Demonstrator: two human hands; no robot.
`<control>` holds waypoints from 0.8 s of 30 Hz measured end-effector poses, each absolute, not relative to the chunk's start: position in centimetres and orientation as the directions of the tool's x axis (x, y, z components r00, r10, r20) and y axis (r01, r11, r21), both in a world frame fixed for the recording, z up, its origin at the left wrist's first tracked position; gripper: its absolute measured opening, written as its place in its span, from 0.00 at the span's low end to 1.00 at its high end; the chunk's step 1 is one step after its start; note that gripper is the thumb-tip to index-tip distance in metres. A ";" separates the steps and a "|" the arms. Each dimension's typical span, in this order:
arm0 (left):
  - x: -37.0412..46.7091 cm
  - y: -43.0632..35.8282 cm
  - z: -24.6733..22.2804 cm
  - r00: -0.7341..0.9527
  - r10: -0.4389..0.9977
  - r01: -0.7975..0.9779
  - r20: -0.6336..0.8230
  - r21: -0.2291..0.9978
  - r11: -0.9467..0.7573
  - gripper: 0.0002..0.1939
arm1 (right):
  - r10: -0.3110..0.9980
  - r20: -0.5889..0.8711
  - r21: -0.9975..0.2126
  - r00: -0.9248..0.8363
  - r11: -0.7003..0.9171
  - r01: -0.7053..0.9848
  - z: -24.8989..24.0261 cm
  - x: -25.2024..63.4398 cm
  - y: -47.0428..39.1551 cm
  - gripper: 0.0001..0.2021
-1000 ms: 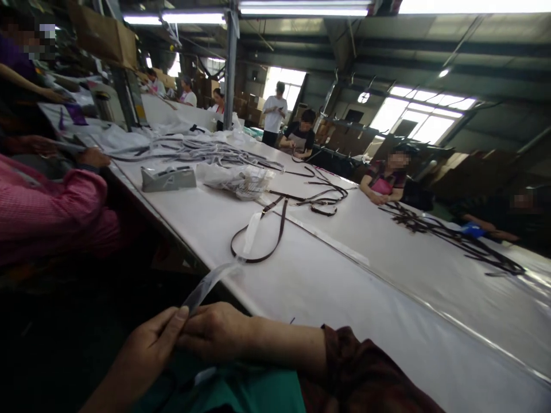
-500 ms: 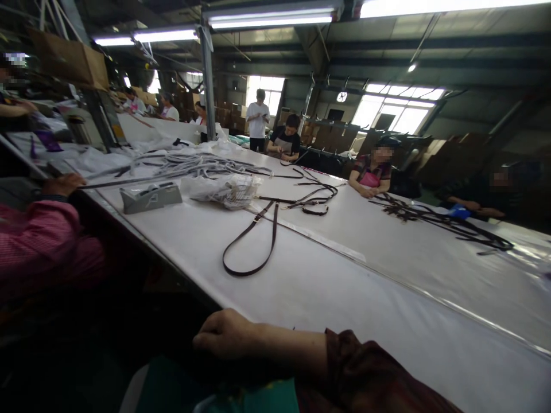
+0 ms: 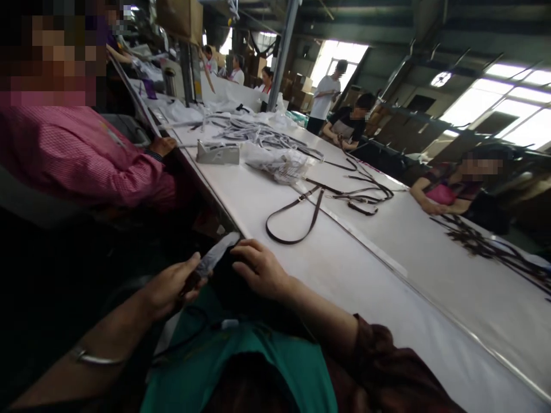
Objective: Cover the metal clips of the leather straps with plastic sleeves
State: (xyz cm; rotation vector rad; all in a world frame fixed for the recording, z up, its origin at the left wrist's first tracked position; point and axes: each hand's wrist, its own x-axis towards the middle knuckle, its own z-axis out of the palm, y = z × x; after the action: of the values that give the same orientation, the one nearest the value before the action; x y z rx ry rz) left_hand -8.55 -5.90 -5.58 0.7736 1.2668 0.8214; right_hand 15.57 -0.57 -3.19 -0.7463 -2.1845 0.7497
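My left hand (image 3: pixel 170 287), a metal bangle (image 3: pixel 97 358) on its wrist, is closed around a narrow, pale-wrapped piece (image 3: pixel 218 252) with a dark brown lower end. What is inside the wrapping I cannot make out. Close to that piece's far end, my right hand (image 3: pixel 267 272) rests at the table edge, fingers apart and slightly bent, holding nothing that I can see. Beyond it on the white table (image 3: pixel 365 298) lies a dark brown strap (image 3: pixel 284 241) bent into a loop, with a buckle. My lap is covered by a green apron (image 3: pixel 253 355).
A grey tape dispenser (image 3: pixel 218 154) and a crumpled clear plastic bag (image 3: pixel 279 163) stand farther along. Behind are wrapped straps (image 3: pixel 258 132); dark straps (image 3: pixel 486 238) lie right. A person in pink (image 3: pixel 86 155) sits at left, a hand on the table edge. Other people sit opposite.
The view has swung left and down. My left hand has come into view with the wrapped piece. My right hand, earlier loosely curled at the edge, now has its fingers apart.
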 end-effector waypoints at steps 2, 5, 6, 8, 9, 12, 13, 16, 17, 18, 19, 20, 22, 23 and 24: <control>-5.7 -4.8 -4.0 0.237 0.850 -0.013 -0.471 0.873 0.487 0.33 | 0.647 0.450 -0.636 -0.615 0.716 0.288 -2.6 16.3 -0.3 0.19; -3.8 -4.2 -2.5 0.373 0.824 0.072 -0.427 0.898 0.433 0.35 | 0.635 0.345 -0.689 -0.691 0.671 0.272 -3.2 16.8 -0.1 0.16; -3.8 -4.2 -2.4 0.406 0.813 0.100 -0.417 0.905 0.414 0.36 | 0.659 0.284 -0.759 -0.697 0.599 0.257 -3.8 17.0 -0.1 0.15; -4.5 -4.3 -2.6 0.448 0.799 0.195 -0.401 0.916 0.350 0.34 | 0.735 0.154 -0.903 -0.660 0.376 0.208 -5.3 17.5 0.0 0.14; -5.0 -4.4 -2.8 0.455 0.795 0.264 -0.401 0.913 0.310 0.32 | 0.776 0.096 -0.949 -0.623 0.260 0.178 -6.1 17.7 0.1 0.15; -6.4 -4.8 -3.4 0.435 0.806 0.397 -0.401 0.889 0.228 0.27 | 0.838 -0.005 -0.991 -0.546 0.069 0.114 -8.2 18.5 0.4 0.16; -6.7 -5.0 -3.6 0.426 0.812 0.403 -0.400 0.887 0.226 0.27 | 0.838 -0.007 -0.991 -0.546 0.068 0.117 -8.6 18.6 0.5 0.16; -6.7 -5.7 -4.0 0.384 0.844 0.378 -0.374 0.898 0.226 0.26 | 0.829 0.112 -0.954 -0.548 0.243 0.174 -8.7 18.1 0.6 0.14; -6.5 -6.0 -4.2 0.346 0.865 0.379 -0.364 0.897 0.226 0.25 | 0.832 0.175 -0.926 -0.526 0.320 0.199 -8.5 17.8 0.5 0.14; -6.2 -6.2 -4.4 0.295 0.889 0.379 -0.351 0.897 0.228 0.25 | 0.840 0.222 -0.898 -0.496 0.374 0.232 -8.2 17.5 0.4 0.14; -5.8 -6.4 -4.6 0.241 0.912 0.375 -0.333 0.898 0.229 0.25 | 0.851 0.239 -0.879 -0.468 0.394 0.269 -7.9 17.2 0.2 0.13; -5.5 -6.6 -4.8 0.188 0.930 0.368 -0.315 0.901 0.231 0.25 | 0.865 0.227 -0.869 -0.447 0.387 0.307 -7.6 16.9 -0.1 0.12; -4.9 -6.9 -5.0 0.103 0.951 0.345 -0.293 0.907 0.242 0.24 | 0.881 0.167 -0.859 -0.443 0.351 0.373 -7.3 16.5 -0.6 0.09; -4.6 -7.1 -5.0 0.074 0.955 0.331 -0.289 0.910 0.250 0.24 | 0.880 0.140 -0.852 -0.455 0.341 0.398 -7.2 16.5 -0.8 0.08; -4.3 -7.2 -4.9 0.052 0.957 0.318 -0.286 0.913 0.255 0.24 | 0.877 0.122 -0.844 -0.465 0.338 0.416 -7.3 16.4 -0.9 0.08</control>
State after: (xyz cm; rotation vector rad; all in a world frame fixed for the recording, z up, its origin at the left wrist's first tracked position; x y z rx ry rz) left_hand -4.26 -7.18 -4.88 1.2588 1.4755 0.7652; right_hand 16.45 -0.94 -7.31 -1.1275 -2.0275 1.0337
